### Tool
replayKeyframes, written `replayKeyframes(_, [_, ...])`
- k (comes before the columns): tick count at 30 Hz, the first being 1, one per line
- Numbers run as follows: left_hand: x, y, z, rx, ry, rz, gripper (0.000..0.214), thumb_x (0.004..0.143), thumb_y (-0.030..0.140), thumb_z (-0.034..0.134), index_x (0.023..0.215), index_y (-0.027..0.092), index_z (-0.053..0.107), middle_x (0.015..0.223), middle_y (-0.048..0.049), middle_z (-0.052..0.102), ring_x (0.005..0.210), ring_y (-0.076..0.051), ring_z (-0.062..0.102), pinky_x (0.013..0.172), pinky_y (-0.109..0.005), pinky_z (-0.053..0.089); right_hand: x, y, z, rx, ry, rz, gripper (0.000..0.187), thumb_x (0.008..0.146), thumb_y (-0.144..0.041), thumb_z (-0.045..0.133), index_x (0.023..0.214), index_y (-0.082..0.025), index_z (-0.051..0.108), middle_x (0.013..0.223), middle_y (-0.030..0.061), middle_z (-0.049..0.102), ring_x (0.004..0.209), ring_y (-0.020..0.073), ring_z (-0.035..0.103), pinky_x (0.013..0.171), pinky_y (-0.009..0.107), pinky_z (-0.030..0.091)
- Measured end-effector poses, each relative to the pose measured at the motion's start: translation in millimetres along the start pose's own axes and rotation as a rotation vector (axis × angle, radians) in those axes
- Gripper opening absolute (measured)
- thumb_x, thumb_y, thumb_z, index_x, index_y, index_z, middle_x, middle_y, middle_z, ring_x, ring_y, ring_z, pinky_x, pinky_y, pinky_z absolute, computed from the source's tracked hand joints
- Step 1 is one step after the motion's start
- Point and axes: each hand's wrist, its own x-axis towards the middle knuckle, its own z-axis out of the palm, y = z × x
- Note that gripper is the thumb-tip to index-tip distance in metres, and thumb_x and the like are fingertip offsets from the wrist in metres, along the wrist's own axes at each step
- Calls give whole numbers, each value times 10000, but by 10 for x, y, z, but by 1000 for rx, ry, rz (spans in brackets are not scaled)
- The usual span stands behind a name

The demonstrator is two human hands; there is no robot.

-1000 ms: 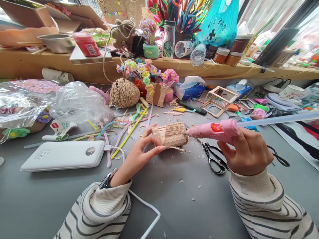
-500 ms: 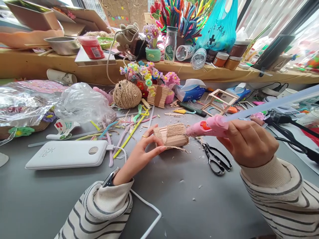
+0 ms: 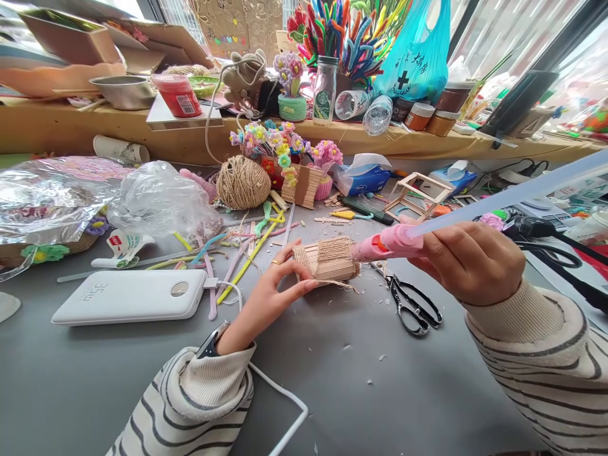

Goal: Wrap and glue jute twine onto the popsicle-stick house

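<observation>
A small wooden-stick piece wrapped in twine [image 3: 331,259] lies on its side on the grey table. My left hand [image 3: 278,282] grips its left end between thumb and fingers, and a loose twine tail hangs along the lower side. My right hand [image 3: 475,259] is closed round a pink hot glue gun [image 3: 392,242], with a long translucent glue stick [image 3: 513,199] out of its back. The gun's nozzle meets the right end of the wrapped piece; whether glue is coming out I cannot tell. Black-handled scissors [image 3: 413,307] lie just below the gun.
To the left are a white power bank [image 3: 130,296] with its cable, and scattered pipe cleaners [image 3: 254,253]. Behind stand a twine ball [image 3: 243,182], a tissue pack [image 3: 363,174] and a wooden stick frame [image 3: 418,195]. Black cords [image 3: 546,237] lie at right.
My right hand and the glue gun have shifted slightly left and down, with the nozzle still at the wrapped piece's right end. The left hand keeps its hold almost unmoved.
</observation>
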Motion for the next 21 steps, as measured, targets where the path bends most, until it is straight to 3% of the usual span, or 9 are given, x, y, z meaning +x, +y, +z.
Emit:
replayKeyframes(9, [-3, 12, 3, -7, -3, 6, 232, 758, 439, 599, 729, 209, 581, 1415, -61, 376, 1393, -228, 173, 1116, -396, 184, 7, -3, -10, -24, -96, 52, 232, 833, -424, 542, 784, -219, 640, 587, 10, 533, 615, 135, 561, 553, 255, 391])
replayKeyframes(18, [-2, -2, 2, -20, -2, 18, 225, 761, 428, 598, 717, 208, 575, 1394, -57, 398, 1391, -225, 174, 1112, -385, 186, 21, 7, 2, -85, 176, -157, 145, 805, -339, 611, 844, -203, 644, 625, 9, 599, 598, 136, 577, 509, 253, 349])
replayKeyframes(21, [0, -10, 8, -35, -3, 17, 215, 759, 424, 600, 713, 217, 570, 1384, -52, 406, 1390, -218, 173, 1115, -382, 176, 40, -8, -12, -158, 200, -216, 127, 812, -316, 604, 874, -210, 638, 651, 9, 617, 613, 142, 582, 530, 263, 356])
